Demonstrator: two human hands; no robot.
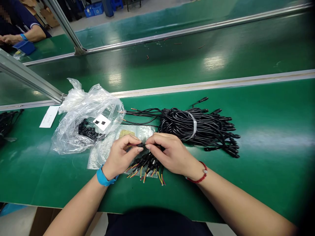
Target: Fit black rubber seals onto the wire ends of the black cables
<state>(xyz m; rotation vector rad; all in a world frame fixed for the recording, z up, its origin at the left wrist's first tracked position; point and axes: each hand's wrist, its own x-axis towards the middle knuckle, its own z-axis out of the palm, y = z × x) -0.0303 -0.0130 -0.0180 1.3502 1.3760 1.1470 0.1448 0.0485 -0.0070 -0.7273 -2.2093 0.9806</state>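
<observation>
My left hand (124, 154) is closed in a pinch on a small black part at the end of a black cable (144, 145), with thin coloured wires showing under its fingers. Opposite it, my right hand (169, 150) pinches the same cable, fingertips almost meeting the left ones. Beneath both hands lies a bunch of short black cable ends (147, 162) with yellow, red and white stripped wires. They rest on a flat clear plastic bag (100, 157) with a small heap of yellowish pieces (126, 133).
A tied bundle of black cables (197, 126) lies behind my right hand. An open plastic bag (66, 131) holds small black parts (88, 131). A white paper slip (49, 117) and a metal post (31, 77) stand left. Across the bench is another person's arm (34, 33).
</observation>
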